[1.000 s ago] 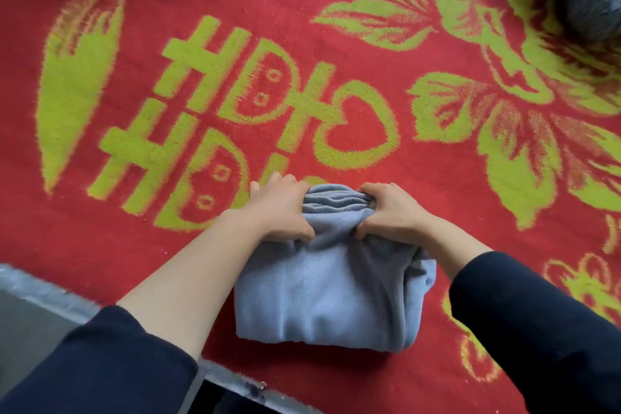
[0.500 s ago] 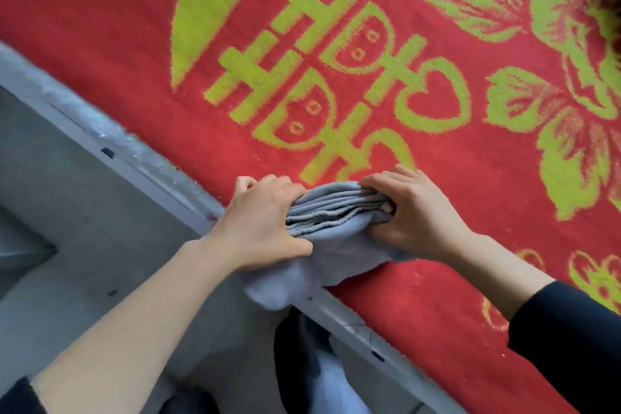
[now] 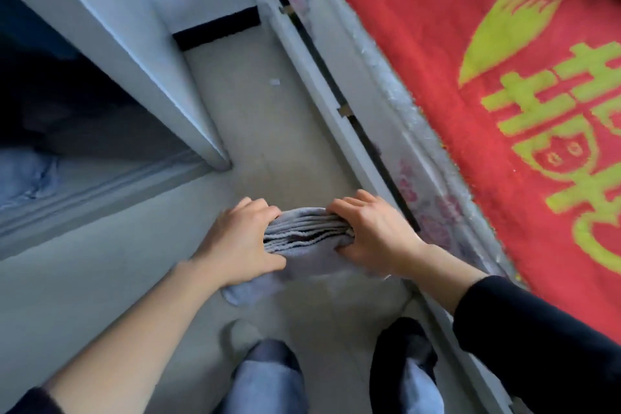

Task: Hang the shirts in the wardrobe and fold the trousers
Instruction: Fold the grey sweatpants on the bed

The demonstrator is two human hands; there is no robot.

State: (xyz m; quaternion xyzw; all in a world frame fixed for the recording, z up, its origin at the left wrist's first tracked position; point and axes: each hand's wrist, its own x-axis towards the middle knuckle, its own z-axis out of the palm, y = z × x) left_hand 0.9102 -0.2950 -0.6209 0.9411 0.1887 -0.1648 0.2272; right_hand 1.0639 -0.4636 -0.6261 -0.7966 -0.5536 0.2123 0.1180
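Note:
Folded grey trousers (image 3: 307, 232) hang in the air over the floor, held as a thick stack between both hands. My left hand (image 3: 240, 244) grips the stack's left end and my right hand (image 3: 371, 232) grips its right end. A loose corner of the cloth droops below my left wrist. The open wardrobe (image 3: 111, 131) lies to the left, its inside dark, with a bluish garment (image 3: 23, 175) at its bottom left.
A bed with a red and yellow-green blanket (image 3: 504, 77) fills the right side, its pale frame edge (image 3: 339, 101) running diagonally. The white wardrobe door (image 3: 141, 54) stands open ahead. A narrow strip of floor (image 3: 268, 131) runs between them. My feet (image 3: 336, 376) are below.
The folded trousers were lifted off the red blanket and carried left, off the bed, over the floor. The view swung left and the wardrobe came into sight.

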